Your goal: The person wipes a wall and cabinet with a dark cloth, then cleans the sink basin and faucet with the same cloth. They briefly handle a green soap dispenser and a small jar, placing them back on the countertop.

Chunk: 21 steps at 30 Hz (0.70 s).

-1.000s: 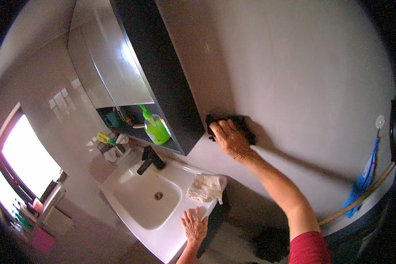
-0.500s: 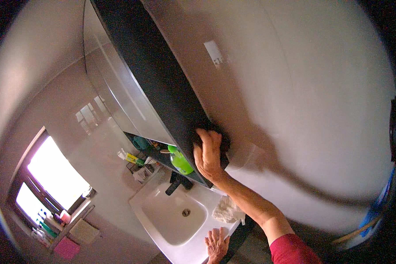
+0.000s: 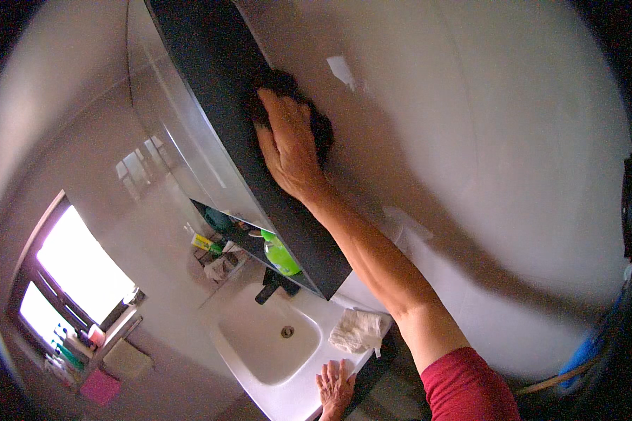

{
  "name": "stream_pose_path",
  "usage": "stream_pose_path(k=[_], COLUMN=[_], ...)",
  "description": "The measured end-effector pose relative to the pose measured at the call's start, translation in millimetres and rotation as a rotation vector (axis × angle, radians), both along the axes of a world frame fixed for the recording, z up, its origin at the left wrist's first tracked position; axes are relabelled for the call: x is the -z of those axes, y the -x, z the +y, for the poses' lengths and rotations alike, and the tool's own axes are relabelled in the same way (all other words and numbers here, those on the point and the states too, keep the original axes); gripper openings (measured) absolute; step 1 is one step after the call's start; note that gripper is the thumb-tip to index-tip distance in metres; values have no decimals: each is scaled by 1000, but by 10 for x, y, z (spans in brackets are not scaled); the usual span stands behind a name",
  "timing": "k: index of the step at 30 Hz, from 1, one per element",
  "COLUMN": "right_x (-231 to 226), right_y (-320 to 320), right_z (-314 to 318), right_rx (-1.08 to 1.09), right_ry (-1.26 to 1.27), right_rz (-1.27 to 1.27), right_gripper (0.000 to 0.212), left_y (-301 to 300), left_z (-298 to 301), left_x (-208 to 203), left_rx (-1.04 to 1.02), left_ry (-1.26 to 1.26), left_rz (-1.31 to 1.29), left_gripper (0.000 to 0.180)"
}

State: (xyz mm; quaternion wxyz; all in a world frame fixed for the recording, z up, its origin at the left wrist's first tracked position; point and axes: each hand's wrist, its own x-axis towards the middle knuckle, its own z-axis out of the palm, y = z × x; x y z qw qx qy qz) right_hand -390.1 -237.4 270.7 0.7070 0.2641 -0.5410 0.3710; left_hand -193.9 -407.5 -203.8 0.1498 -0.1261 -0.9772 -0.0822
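My right hand [image 3: 292, 151] is pressed with bent fingers against the black side panel [image 3: 214, 63] of a mirrored wall cabinet. Under and around its fingers shows a black, soft-edged cloth [image 3: 321, 137], which the hand holds flat to the panel; most of it is covered. Lower down, my left hand [image 3: 335, 390] lies with fingers spread on the front rim of the white washbasin [image 3: 302, 405]. Close to it, a crumpled cream cloth [image 3: 357, 331] rests on the basin's corner.
On the cabinet's open lower shelf stands a green bottle [image 3: 281, 256], above the black tap [image 3: 277, 284]. A window [image 3: 84, 266] is at the left, with bottles [image 3: 70, 356] on its ledge and a pink cloth [image 3: 100, 387] below. Something blue [image 3: 577, 358] stands far right.
My right hand has slid up along the black panel with the black cloth, its arm now more stretched. My left hand stays on the basin rim.
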Motion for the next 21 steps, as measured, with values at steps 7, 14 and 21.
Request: stream_pose_path(k=[7,14,21], right_x=[967,349,-658], right_y=[-634,-297,-163], right_z=[-203,-93,-136], right_rx=[93,-135,12], right_ry=[-467,-271,-54], right_rz=[65,38,219], right_gripper=[41,42,37], left_y=[-10,-15,-2], left_z=[-35,-21,-31], left_x=[-35,-7,-40], left_rx=[2,43,28], left_ry=[-14,-7,-36], left_rz=[-149,-24,-66], left_gripper=[60,59,59])
